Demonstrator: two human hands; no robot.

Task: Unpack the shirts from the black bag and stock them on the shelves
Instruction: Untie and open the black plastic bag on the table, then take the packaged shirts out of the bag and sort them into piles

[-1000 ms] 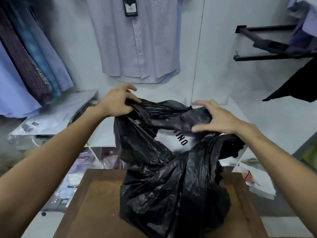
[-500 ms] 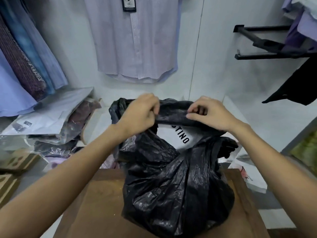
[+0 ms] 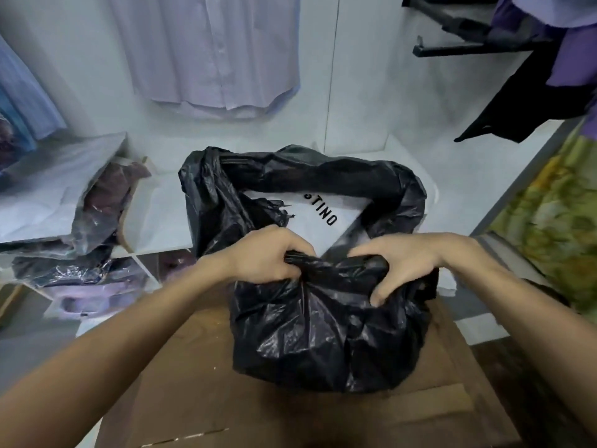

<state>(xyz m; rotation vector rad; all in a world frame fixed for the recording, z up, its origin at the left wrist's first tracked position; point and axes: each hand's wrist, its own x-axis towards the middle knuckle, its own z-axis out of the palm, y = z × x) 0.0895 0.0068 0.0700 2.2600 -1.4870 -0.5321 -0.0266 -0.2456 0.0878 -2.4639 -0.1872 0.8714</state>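
Both hands grip the near rim of the open black bag on a brown wooden surface.

The black bag (image 3: 326,331) sits on the wooden table (image 3: 193,383) with its mouth gaping wide toward the wall — inside lies a white packaged shirt (image 3: 323,205) printed with black letters reading "STINO". The left hand (image 3: 268,253) has its fingers curled round a bunched fold of the rim, and the right hand (image 3: 397,263) clutches the plastic just beside it, thumb pressing down the bag's front. Left of the bag, a pile of shirts in clear plastic wrappers (image 3: 80,202) rests on a white shelf (image 3: 155,218) — more wrapped shirts show in the compartment below. A pale striped shirt (image 3: 213,50) hangs on the wall behind, and dark garments (image 3: 529,92) hang from a black rack (image 3: 452,50) at upper right.
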